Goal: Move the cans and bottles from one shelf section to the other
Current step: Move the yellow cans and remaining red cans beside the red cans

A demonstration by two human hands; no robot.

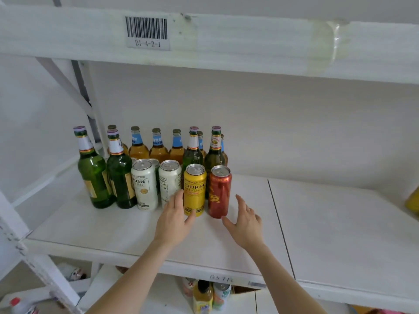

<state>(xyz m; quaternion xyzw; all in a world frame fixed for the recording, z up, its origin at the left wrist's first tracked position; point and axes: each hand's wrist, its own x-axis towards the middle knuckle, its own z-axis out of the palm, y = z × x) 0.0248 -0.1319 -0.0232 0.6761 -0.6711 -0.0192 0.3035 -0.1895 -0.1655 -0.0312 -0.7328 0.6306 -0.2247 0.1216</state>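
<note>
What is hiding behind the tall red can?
Behind the tall red metal can stands a dark green glass bottle, its lower half covered. An amber bottle peeks out behind that.

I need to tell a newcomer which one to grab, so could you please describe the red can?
On the white shelf, find the front row of cans. The red can stands at its right end, beside the yellow can; it is the only red one.

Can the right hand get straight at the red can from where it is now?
Probably yes. The right hand is open just right of the red can, which stands in the front row with bare shelf on that side.
</note>
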